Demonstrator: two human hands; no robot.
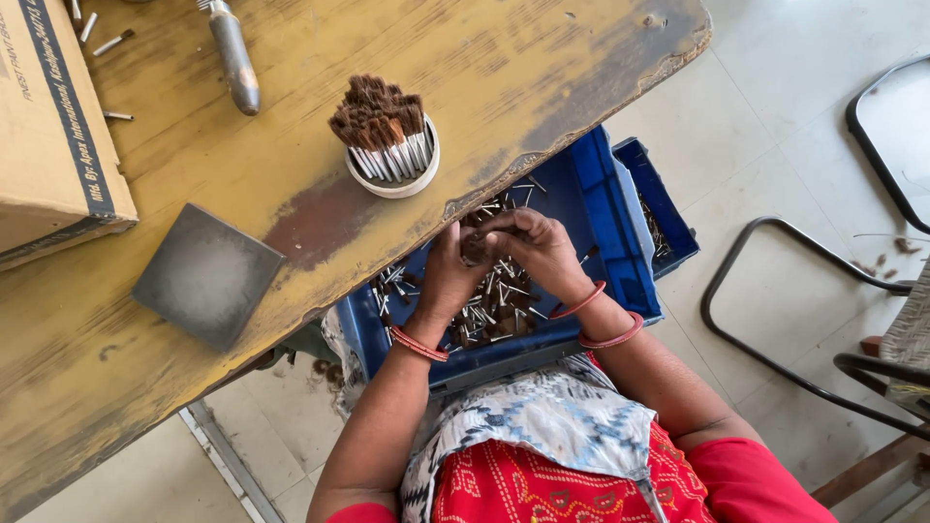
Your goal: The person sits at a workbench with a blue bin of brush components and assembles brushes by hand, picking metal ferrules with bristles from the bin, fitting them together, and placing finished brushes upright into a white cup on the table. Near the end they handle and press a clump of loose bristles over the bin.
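The fingers (pixel 481 230) of both hands were curled close together around a small brown brush piece (pixel 473 248). The left hand (pixel 448 276) pinched it from one side, and the right hand (pixel 538 250) pinched it from the other. The piece was mostly hidden by the fingers, so its shape was hard to tell.

The hands were held over a blue crate (pixel 610 223) that sat on the person's lap. Many little metal and brown bits (pixel 489 305) lay in the crate under the hands. A second blue crate (pixel 668 213) was just beside it.

On the yellow wooden table (pixel 291 97) stood a small white cup (pixel 394 179) full of upright brushes (pixel 383 121). A grey square plate (pixel 206 274) lay near the table edge. A cardboard box (pixel 48 126) sat far to one side, and a metal tool (pixel 235 58) lay near the top.
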